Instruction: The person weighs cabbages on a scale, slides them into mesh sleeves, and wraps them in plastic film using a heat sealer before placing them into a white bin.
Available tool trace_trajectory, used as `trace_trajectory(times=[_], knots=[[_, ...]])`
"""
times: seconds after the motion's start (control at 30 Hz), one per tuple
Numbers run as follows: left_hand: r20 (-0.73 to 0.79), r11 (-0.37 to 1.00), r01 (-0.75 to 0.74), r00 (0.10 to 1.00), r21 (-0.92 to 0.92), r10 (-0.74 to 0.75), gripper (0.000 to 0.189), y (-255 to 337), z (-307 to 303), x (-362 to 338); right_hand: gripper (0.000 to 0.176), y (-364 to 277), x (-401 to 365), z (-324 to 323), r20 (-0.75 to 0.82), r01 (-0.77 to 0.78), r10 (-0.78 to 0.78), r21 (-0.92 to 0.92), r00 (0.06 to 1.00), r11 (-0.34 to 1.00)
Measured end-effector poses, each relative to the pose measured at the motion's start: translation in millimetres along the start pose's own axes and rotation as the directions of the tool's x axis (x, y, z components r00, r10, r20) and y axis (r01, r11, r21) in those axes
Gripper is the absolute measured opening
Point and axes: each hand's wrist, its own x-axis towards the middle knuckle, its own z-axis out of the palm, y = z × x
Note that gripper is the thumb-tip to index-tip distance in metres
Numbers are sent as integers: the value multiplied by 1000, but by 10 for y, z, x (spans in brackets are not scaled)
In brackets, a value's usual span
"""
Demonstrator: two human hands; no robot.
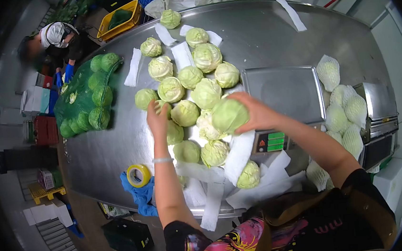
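Head view: I am watching the right hand (257,115) gripping a pale green round cabbage (228,115), holding it just over the heap in the middle of the shiny steel surface (259,29), beside the flat steel weighing scale (284,89). The left hand (157,119) is lying open, fingers spread, on a smaller green cabbage (162,106). I am judging that a palm cupped underneath would be steadying the head and sparing its loose leaves.

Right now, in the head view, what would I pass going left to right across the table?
Net bag → tape roll → left hand → cabbage → right hand holding it → scale → netted cabbages.
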Motion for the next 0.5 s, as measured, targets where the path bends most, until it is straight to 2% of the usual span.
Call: trace_trajectory(times=[0.07,0.17,0.2,0.23,0.33,0.43,0.47,0.5], knots=[[63,936,-252,968,246,244,73,-98,293,440,94,51,206,266,75,17,-16,-11,997,1000],[354,802,-395,902,449,246,92,-30,530,766,93,78,380,388,111,-29,30,-13,993,999],[392,688,-402,902,604,182,99,-7,580,766,92,85,390,376,107,-78,80,-27,991,997],[384,676,-399,905,620,182,98,-36,623,766,91,77,380,354,101,-130,133,-39,986,991],[377,640,-437,895,632,239,92,-52,658,801,87,138,266,249,38,-136,143,-144,989,980],[261,761,-407,913,505,314,92,-207,623,862,87,121,201,164,10,-257,258,-56,966,965],[192,809,-334,942,483,275,91,-25,555,830,86,119,182,158,-14,-204,204,-118,979,972],[107,889,-292,956,352,272,91,32,528,850,84,114,162,208,-40,-159,155,-179,987,971]])
